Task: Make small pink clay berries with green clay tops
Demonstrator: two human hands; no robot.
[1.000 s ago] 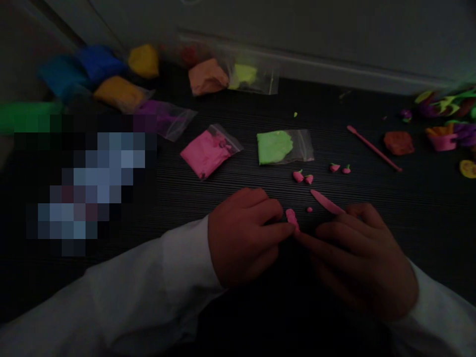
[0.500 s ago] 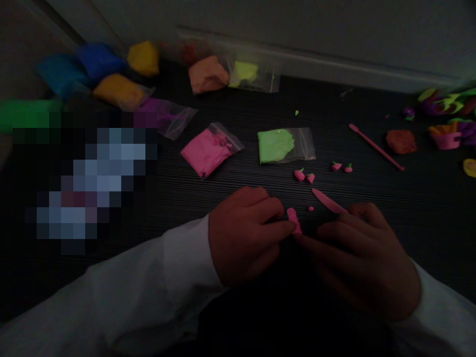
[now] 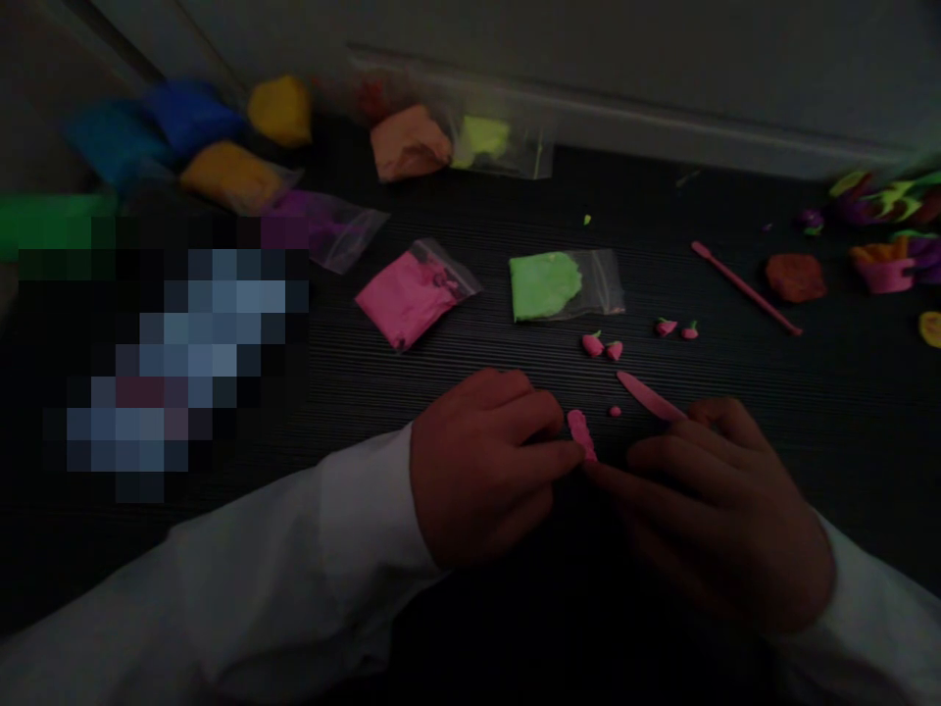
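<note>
A flattened strip of pink clay [image 3: 579, 429] lies on the dark surface between my hands. My left hand [image 3: 489, 471], fingers curled, presses its index fingertip against the strip's near end. My right hand [image 3: 724, 515] is closed around a pink plastic clay knife [image 3: 647, 395], its blade pointing away to the upper left. The right index fingertip meets the strip's near end too, close to the left fingertip. A tiny pink clay ball [image 3: 616, 412] sits between strip and blade. Just beyond are small pink clay pieces with green tops [image 3: 592, 344].
Bags of pink clay [image 3: 408, 297] and green clay [image 3: 545, 285] lie beyond my hands. A thin pink tool [image 3: 746, 287] rests beside a red-brown clay lump [image 3: 795, 277]. Finished-looking clay shapes [image 3: 880, 270] crowd the right edge. More coloured clay bags [image 3: 231, 176] sit at the back left.
The view shifts very slightly. Both hands stay almost in place, with fingertips still at the near end of the pink strip and the knife still in my right hand.
</note>
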